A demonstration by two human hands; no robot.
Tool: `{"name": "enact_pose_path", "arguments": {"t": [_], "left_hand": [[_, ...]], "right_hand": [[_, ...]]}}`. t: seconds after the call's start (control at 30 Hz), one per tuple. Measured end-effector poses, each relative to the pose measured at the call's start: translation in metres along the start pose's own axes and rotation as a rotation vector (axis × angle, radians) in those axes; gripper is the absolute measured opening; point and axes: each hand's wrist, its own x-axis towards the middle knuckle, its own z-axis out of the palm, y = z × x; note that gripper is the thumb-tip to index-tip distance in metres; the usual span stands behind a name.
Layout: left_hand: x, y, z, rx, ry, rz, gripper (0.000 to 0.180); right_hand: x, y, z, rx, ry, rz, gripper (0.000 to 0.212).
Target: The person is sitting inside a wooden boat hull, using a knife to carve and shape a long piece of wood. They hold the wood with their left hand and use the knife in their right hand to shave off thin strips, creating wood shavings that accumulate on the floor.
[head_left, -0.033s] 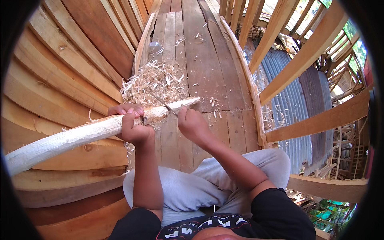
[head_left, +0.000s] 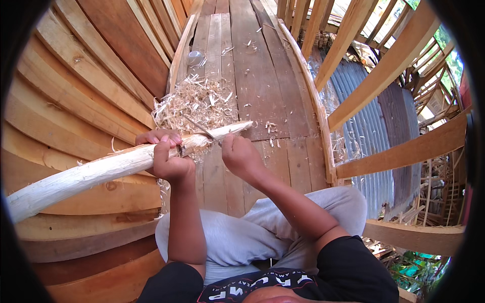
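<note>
One pale stick slants from the lower left to a ragged, pointed tip over the plank floor. The left hand wraps it short of the tip, thumb on the near side, fingers curled tight. The right hand is closed in a fist around the knife's hidden handle; how each fingertip sits I cannot tell. The knife points up and left across the stick near its tip. Beyond, shavings lie heaped on the floor, with a clear cup past them. Boards line the left side.
</note>
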Motion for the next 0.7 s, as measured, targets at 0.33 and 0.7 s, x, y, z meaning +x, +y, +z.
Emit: {"name": "enact_pose_path", "arguments": {"t": [0.33,0.7], "left_hand": [[-0.002,0.002,0.009,0.004,0.038,-0.048,0.021],[-0.002,0.003,0.013,-0.002,-0.055,-0.024,0.021]], "right_hand": [[0.013,0.026,0.002,-0.036,0.133,0.122,0.055],[0.031,0.055,0.008,-0.015,0.222,0.147,0.055]]}}
